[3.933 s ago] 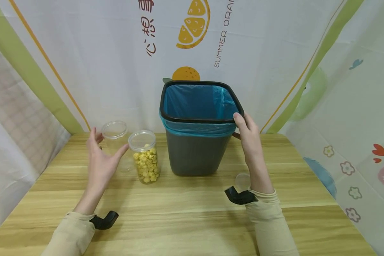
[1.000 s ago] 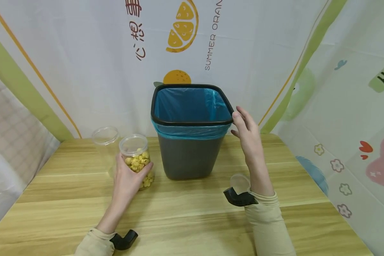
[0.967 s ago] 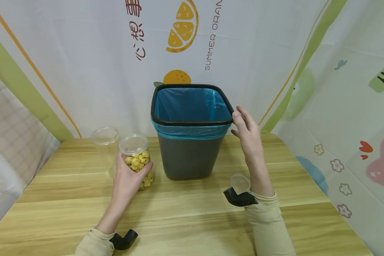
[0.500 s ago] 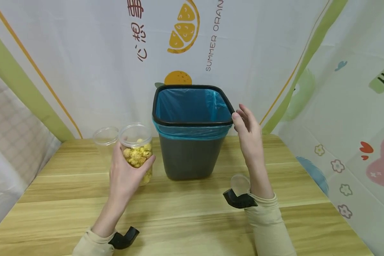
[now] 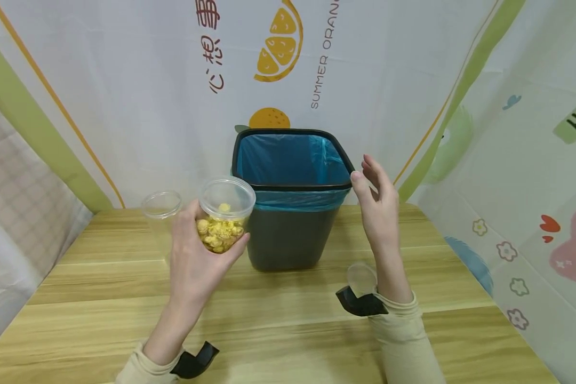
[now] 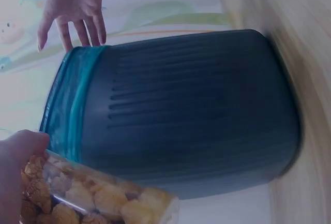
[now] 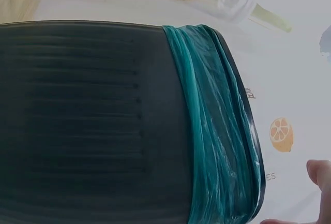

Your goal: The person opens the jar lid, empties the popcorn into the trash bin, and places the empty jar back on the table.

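Observation:
My left hand grips a clear plastic jar of yellow popcorn around its side. The jar is up off the table, just left of a grey trash bin, its mouth leaning slightly toward the bin. A blue bag lines the bin and folds over its black rim. My right hand is beside the bin's right rim, fingers loosely bent and holding nothing. In the right wrist view its thumb stands apart from the rim. The left wrist view shows the jar's popcorn in front of the bin.
A second clear jar, with no popcorn seen in it, stands upright on the wooden table behind my left hand. A clear round disc, perhaps a lid, lies by my right wrist. A printed curtain hangs behind the bin.
My left hand went from the empty jar to the popcorn jar, took hold, lifted it and carried it right toward the bin. My right hand let go of the bin's rim.

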`<state>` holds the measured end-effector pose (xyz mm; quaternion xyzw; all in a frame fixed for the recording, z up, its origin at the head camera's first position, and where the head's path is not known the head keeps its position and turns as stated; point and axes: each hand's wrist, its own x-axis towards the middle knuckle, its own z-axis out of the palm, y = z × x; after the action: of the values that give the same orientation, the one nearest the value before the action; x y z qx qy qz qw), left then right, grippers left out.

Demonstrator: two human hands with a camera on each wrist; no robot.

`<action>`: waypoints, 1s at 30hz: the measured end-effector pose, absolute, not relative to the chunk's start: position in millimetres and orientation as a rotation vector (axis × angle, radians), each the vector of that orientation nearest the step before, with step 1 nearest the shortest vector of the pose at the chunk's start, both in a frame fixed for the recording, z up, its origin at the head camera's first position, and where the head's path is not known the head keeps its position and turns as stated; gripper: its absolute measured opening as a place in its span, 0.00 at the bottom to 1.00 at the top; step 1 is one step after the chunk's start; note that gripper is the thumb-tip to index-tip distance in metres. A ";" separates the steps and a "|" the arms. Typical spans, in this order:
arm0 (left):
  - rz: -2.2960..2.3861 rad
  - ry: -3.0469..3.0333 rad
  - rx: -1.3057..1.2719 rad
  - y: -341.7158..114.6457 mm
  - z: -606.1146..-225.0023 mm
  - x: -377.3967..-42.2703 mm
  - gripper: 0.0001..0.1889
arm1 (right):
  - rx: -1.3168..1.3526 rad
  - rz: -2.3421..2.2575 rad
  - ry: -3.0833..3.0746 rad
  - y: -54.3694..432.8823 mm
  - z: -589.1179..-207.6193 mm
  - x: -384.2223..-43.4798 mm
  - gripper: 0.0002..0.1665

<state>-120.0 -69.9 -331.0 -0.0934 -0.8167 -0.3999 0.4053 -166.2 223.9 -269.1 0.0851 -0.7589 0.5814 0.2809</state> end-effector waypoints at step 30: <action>-0.697 -2.106 -0.381 -55.1 -324.1 -101.7 0.48 | 0.560 1.497 -1.769 189.2 -262.5 -135.9 0.25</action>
<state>-101.7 -55.1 -324.1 -0.1529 -0.8444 -0.2793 0.4307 -135.9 189.2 -262.5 0.2182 -0.6893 0.5835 0.3699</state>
